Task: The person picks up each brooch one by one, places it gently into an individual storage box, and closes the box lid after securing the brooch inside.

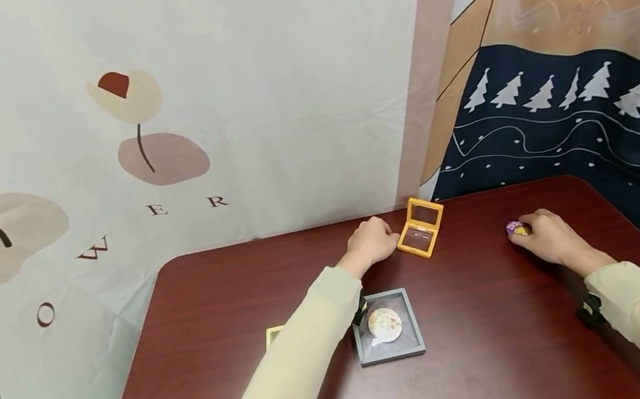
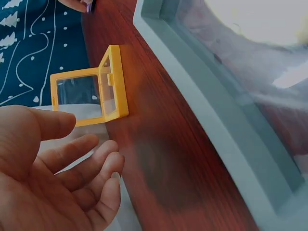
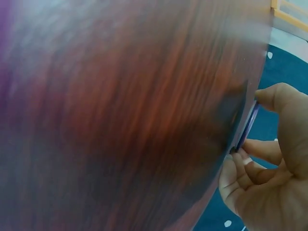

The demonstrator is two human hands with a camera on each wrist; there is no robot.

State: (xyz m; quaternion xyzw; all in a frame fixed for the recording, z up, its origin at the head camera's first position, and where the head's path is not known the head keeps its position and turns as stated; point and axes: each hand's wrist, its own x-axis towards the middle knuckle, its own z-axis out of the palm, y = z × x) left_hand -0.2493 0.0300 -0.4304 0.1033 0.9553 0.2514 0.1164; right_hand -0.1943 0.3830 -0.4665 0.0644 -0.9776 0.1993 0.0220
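My right hand [image 1: 549, 238] pinches the edges of a small, flat round badge [image 1: 513, 228] with a purple and yellow face, just above or on the tabletop. In the right wrist view the badge [image 3: 250, 122] appears edge-on between thumb and fingers. Beside an orange-yellow frame case [image 1: 418, 237] with clear film windows, unfolded at its hinge, is my left hand [image 1: 371, 242]. The left wrist view shows that hand [image 2: 67, 173] with loosely bent fingers, nothing between them, and the thumb tip overlapping the case [image 2: 105, 96]; contact cannot be told.
A grey square display frame [image 1: 393, 358] with a pale round badge [image 1: 385, 324] under its film lies nearer me. My left sleeve partly hides a pale yellow frame [image 1: 273, 332]. The dark red table [image 1: 483, 355] ends at printed curtains [image 1: 290, 92] behind and right.
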